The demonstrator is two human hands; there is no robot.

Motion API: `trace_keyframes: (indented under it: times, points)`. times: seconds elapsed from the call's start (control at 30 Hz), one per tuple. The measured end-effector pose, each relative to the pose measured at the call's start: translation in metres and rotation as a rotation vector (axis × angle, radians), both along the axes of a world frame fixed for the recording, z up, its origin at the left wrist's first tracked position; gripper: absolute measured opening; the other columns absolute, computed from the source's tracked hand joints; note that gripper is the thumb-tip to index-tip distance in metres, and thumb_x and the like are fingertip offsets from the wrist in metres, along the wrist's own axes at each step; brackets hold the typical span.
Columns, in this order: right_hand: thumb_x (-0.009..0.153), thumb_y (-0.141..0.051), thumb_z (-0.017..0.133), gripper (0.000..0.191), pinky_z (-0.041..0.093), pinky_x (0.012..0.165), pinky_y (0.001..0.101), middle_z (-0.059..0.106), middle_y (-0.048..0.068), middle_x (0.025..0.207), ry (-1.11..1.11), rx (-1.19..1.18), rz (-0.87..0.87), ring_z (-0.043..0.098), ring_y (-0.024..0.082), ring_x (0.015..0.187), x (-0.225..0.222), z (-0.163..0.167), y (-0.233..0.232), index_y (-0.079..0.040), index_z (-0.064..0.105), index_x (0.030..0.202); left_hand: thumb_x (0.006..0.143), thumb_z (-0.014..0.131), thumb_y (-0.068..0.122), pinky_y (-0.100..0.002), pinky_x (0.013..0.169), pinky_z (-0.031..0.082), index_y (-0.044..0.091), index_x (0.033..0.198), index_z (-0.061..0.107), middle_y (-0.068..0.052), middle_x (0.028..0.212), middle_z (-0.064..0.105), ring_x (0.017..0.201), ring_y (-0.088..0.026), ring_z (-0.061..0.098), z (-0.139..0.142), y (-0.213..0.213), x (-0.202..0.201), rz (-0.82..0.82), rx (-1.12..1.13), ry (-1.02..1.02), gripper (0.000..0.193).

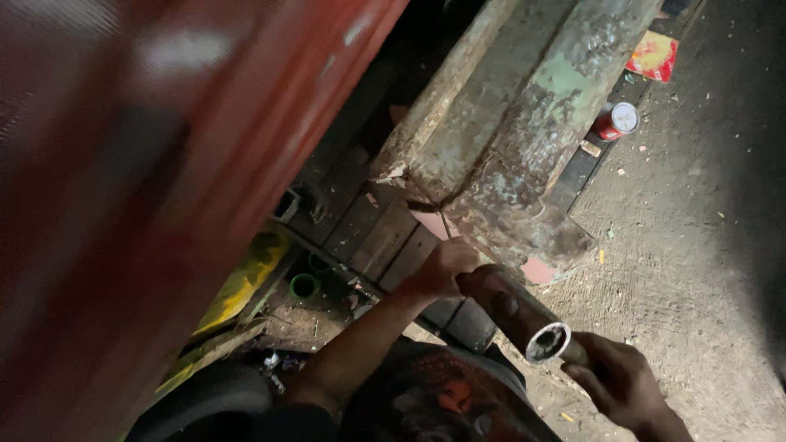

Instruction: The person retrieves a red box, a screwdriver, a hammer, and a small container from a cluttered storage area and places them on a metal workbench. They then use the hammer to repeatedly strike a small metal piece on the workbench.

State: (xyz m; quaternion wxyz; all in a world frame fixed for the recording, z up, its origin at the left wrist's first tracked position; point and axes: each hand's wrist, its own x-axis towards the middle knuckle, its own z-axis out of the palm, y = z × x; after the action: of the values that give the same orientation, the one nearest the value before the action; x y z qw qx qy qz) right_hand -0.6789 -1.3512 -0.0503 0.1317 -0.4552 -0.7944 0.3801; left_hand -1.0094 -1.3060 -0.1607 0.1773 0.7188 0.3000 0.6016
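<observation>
My left hand [443, 266] reaches forward and grips the far end of a short dark metal pipe [514, 309], right under the worn, rusty green metal beam [524, 139]. My right hand [618, 381] holds the near end of the same pipe, just beside its open, pale-rimmed mouth [548, 342]. The pipe lies tilted between both hands, pointing up toward the beam's lower edge.
A large blurred red metal body [164, 180] fills the left. A red can [616, 121] and a red-yellow packet [652, 56] lie on the dusty concrete ground [696, 245] at the right. Dark planks [385, 237], a green ring [304, 286] and yellow sheeting [237, 282] sit below.
</observation>
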Motion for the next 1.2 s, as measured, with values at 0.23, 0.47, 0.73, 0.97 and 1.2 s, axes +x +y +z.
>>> trace_keyframes:
  times: [0.23,0.47,0.73,0.97,1.2]
  points:
    - [0.075,-0.026,0.081,0.045,0.062,0.061,0.0354,0.081,0.010,0.078,-0.045,-0.059,-0.015,0.075,0.023,0.070,0.003,-0.003,0.006,-0.006,0.070,0.115,0.090,0.080,0.023,-0.041,0.066,0.050,0.013,0.075,0.057,-0.003,0.071,0.057,0.066,-0.023,0.062,-0.016,0.007,0.005,-0.011,-0.034,-0.099,0.029]
    - [0.073,-0.021,0.081,0.046,0.060,0.061,0.0360,0.077,0.012,0.080,0.001,-0.023,-0.027,0.074,0.024,0.072,0.021,-0.002,0.002,-0.004,0.069,0.114,0.086,0.079,0.020,-0.039,0.063,0.048,0.015,0.068,0.052,-0.003,0.062,0.050,0.060,-0.022,0.057,-0.016,0.009,0.006,0.018,-0.048,-0.026,0.033]
    - [0.074,-0.021,0.082,0.043,0.058,0.060,0.0348,0.077,0.012,0.077,-0.070,0.004,-0.070,0.072,0.023,0.068,0.017,-0.004,0.006,-0.005,0.070,0.113,0.082,0.081,0.023,-0.042,0.067,0.046,0.014,0.080,0.056,-0.003,0.070,0.054,0.065,-0.025,0.059,-0.015,0.014,0.009,0.000,-0.068,-0.040,0.027]
    - [0.075,-0.019,0.082,0.042,0.058,0.060,0.0346,0.074,0.010,0.077,-0.083,-0.031,-0.135,0.071,0.022,0.068,0.023,-0.011,0.004,-0.005,0.071,0.113,0.068,0.086,0.013,-0.043,0.072,0.046,0.014,0.086,0.053,-0.004,0.075,0.052,0.072,-0.026,0.057,-0.030,0.014,0.006,-0.020,-0.109,0.041,0.038]
    - [0.081,-0.027,0.076,0.040,0.061,0.074,0.0330,0.080,0.011,0.089,0.124,0.058,-0.001,0.080,0.019,0.084,0.037,-0.014,-0.006,-0.002,0.070,0.112,0.081,0.090,0.015,-0.038,0.063,0.049,0.017,0.082,0.055,0.001,0.070,0.057,0.064,-0.019,0.061,-0.040,0.022,0.016,0.000,-0.166,0.025,0.035]
